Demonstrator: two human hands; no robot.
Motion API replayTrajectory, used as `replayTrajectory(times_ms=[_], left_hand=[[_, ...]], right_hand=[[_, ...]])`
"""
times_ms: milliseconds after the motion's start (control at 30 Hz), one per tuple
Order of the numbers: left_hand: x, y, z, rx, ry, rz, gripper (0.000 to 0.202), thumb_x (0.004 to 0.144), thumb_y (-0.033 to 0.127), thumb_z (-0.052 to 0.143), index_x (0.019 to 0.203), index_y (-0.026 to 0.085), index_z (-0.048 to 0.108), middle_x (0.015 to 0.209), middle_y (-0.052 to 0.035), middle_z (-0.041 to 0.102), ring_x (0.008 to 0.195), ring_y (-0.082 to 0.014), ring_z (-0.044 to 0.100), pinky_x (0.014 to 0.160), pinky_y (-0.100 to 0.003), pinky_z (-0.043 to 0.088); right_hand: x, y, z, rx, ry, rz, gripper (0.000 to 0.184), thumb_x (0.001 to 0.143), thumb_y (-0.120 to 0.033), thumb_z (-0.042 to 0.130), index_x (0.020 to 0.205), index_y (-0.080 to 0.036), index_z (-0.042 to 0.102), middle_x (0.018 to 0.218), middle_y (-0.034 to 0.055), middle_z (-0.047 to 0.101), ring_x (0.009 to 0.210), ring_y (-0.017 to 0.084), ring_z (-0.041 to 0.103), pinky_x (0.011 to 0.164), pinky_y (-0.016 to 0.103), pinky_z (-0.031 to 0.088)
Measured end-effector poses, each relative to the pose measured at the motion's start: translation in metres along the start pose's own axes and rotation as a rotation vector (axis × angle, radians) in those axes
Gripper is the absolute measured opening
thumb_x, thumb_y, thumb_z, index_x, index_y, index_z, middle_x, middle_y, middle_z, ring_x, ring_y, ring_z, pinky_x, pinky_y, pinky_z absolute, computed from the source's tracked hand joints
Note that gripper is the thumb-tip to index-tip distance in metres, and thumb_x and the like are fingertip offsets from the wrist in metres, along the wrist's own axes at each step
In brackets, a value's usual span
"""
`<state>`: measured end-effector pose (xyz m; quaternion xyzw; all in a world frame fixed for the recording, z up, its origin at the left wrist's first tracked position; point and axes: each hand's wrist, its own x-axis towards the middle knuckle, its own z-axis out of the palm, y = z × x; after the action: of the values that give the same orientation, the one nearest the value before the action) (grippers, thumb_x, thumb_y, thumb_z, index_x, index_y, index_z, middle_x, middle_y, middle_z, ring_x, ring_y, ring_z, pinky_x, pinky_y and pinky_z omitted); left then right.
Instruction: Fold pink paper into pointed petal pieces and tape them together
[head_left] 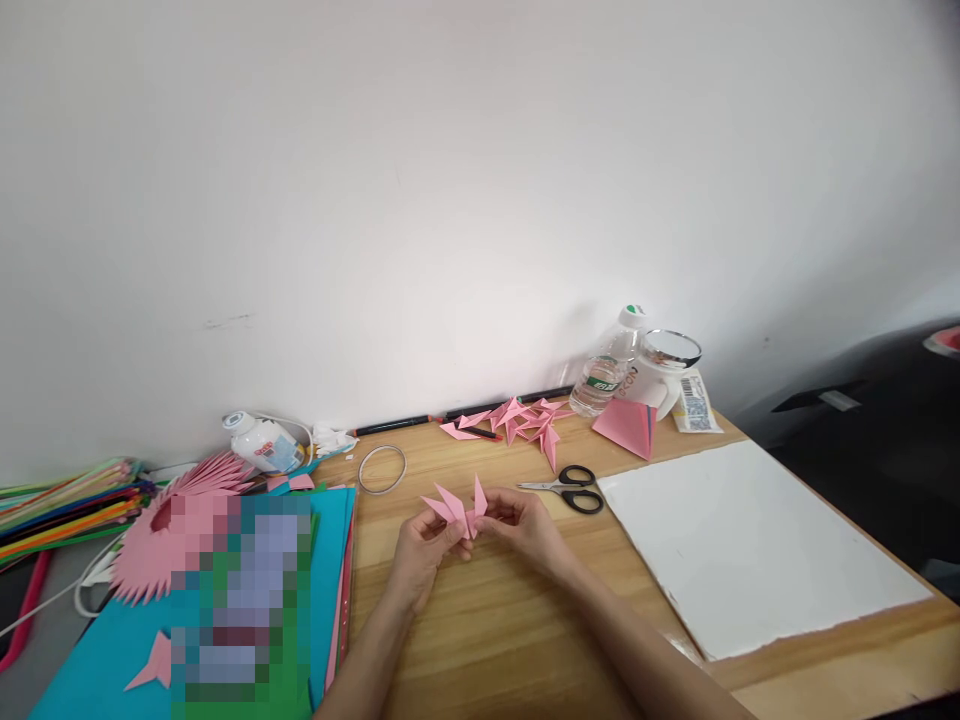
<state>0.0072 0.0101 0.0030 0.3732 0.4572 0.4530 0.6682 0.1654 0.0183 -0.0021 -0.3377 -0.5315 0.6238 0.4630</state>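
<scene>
Both my hands meet over the middle of the wooden table (495,640), holding one small folded pink paper piece (459,508) with pointed flaps. My left hand (421,552) pinches its left side from below, fingers curled. My right hand (525,527) pinches its right side, fingers closed on the paper. Black-handled scissors (574,488) lie just right of my right hand. A pile of several similar pink folded pieces (525,418) lies further back near the wall.
A white sheet (750,545) covers the table's right side. A water bottle (609,372), a white mug (664,368) and a pink paper cone (626,425) stand at the back. Left: blue paper (330,560), a pink spiky paper flower (150,560), a glue bottle (259,442), a wire ring (382,468), coloured sticks (67,505).
</scene>
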Motion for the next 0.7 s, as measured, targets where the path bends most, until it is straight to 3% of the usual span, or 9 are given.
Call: replayTrajectory(times_ms=[400, 600, 700], left_hand=[[0.001, -0.002, 0.000, 0.015, -0.013, 0.006, 0.021, 0.061, 0.027, 0.075, 0.068, 0.009, 0.067, 0.062, -0.0050, 0.064, 0.055, -0.0116, 0.056, 0.050, -0.022, 0.046], [0.001, -0.002, 0.000, 0.019, -0.003, 0.003, 0.022, 0.059, 0.028, 0.076, 0.068, 0.009, 0.068, 0.062, -0.0050, 0.065, 0.054, -0.0114, 0.056, 0.049, -0.022, 0.047], [0.000, -0.002, 0.000, 0.017, 0.008, -0.007, 0.023, 0.058, 0.028, 0.076, 0.068, 0.009, 0.067, 0.062, -0.0048, 0.064, 0.055, -0.0116, 0.056, 0.050, -0.022, 0.047]], right_hand=[[0.002, 0.003, -0.001, 0.054, -0.046, 0.001, 0.032, 0.071, -0.043, 0.066, 0.085, -0.014, 0.066, 0.068, 0.0023, 0.063, 0.063, 0.015, 0.059, 0.067, 0.028, 0.046], [0.001, 0.009, 0.001, -0.014, 0.045, 0.008, 0.032, 0.071, -0.042, 0.067, 0.088, -0.014, 0.067, 0.073, 0.0039, 0.065, 0.065, 0.015, 0.059, 0.066, 0.028, 0.047], [0.001, 0.017, 0.002, -0.044, 0.131, 0.004, 0.038, 0.068, -0.039, 0.070, 0.098, -0.015, 0.065, 0.076, 0.0040, 0.065, 0.068, 0.016, 0.060, 0.068, 0.029, 0.048]])
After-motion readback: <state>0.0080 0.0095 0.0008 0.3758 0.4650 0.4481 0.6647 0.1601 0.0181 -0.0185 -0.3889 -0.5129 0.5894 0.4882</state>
